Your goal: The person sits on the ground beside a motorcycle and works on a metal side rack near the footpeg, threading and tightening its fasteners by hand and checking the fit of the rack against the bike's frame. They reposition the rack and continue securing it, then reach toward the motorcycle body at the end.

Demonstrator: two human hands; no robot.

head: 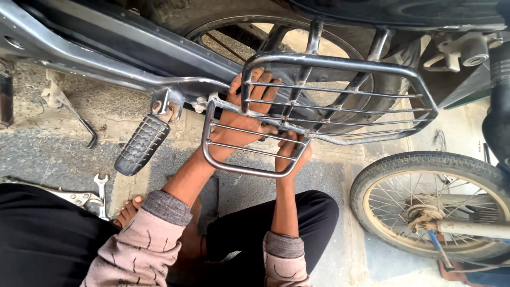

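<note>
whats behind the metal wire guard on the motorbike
Both hands, left hand and right hand, reach behind the guard, with the rear wheel beyond. What the fingertips touch is covered by bars.

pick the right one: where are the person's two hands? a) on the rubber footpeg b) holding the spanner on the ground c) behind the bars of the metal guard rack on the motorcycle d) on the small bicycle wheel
c: the left hand and the right hand both show through the bars of the metal guard rack, away from the footpeg, spanner and bicycle wheel.
</note>
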